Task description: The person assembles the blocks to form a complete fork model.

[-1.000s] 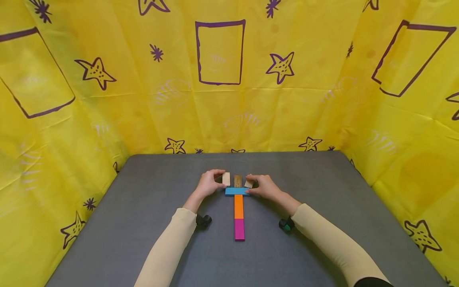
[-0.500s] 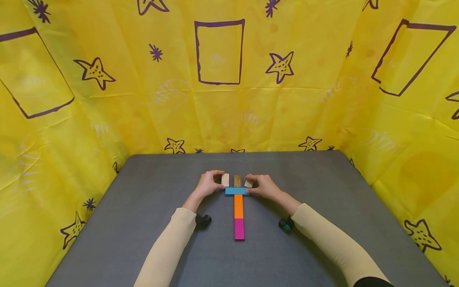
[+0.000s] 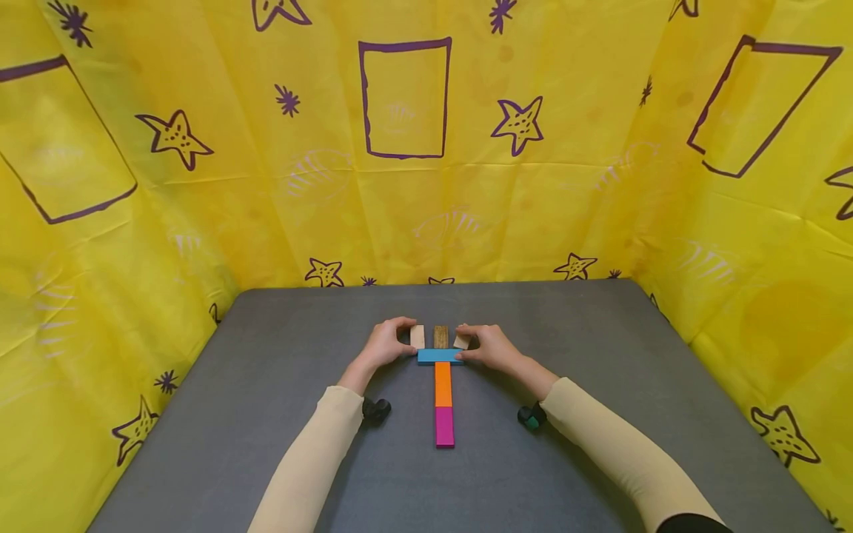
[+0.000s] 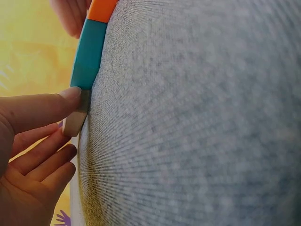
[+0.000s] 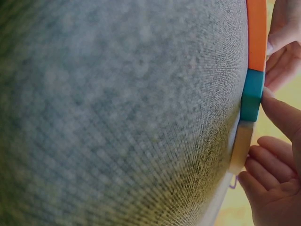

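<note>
My left hand pinches a pale wooden block, thumb at its near end and a finger at its far end. Opposite it, my right hand spans another pale wooden block, which lies slanted and partly hidden by the fingers. The right thumb touches the end of a blue block in the right wrist view. Between the pale blocks lies a dark brown block. The blue block lies crosswise below these. An orange block and a magenta block run in line toward me.
All the blocks lie flat on a grey table. A yellow cloth with starfish drawings encloses the table's back and sides.
The left pale block has shifted slightly left and toward me with my left hand, widening its gap to the brown block. My right hand stays about where it was.
</note>
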Demonstrator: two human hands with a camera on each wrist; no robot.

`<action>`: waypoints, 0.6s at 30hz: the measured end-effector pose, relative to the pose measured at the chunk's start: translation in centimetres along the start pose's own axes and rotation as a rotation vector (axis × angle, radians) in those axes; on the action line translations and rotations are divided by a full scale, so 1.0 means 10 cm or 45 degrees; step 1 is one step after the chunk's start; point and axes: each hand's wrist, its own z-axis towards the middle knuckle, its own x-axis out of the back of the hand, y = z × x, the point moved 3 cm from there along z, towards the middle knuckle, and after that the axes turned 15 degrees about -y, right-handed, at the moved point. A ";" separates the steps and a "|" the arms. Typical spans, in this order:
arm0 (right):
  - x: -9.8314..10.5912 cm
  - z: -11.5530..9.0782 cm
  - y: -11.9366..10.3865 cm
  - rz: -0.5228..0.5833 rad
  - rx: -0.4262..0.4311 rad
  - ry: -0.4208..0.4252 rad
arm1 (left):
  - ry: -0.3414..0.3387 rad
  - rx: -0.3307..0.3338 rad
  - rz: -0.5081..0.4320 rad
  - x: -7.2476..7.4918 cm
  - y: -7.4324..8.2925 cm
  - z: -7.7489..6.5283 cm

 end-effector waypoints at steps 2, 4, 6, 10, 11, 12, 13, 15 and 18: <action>0.00 0.00 0.00 -0.002 0.000 0.000 | -0.002 0.005 -0.003 0.00 0.00 0.00; 0.00 0.00 0.00 -0.001 -0.002 -0.002 | -0.006 0.013 -0.010 0.00 -0.01 0.00; 0.00 0.00 0.00 0.003 -0.005 -0.001 | -0.010 0.015 -0.012 0.00 -0.02 -0.01; 0.00 0.00 0.00 0.012 -0.007 -0.003 | -0.016 0.007 -0.003 0.00 -0.04 -0.01; 0.00 0.00 0.00 0.015 -0.008 -0.004 | -0.017 0.006 -0.001 0.00 -0.04 -0.01; 0.00 0.00 0.00 0.016 -0.009 -0.004 | -0.019 0.005 0.002 0.00 -0.05 -0.01; 0.00 0.00 0.00 0.016 -0.010 -0.005 | -0.020 0.002 0.006 0.01 -0.05 -0.01; 0.00 0.00 0.00 0.015 -0.012 -0.003 | -0.023 0.001 0.009 0.01 -0.05 -0.02; 0.00 0.00 -0.01 0.014 -0.015 -0.001 | -0.023 0.003 0.000 0.02 -0.05 -0.03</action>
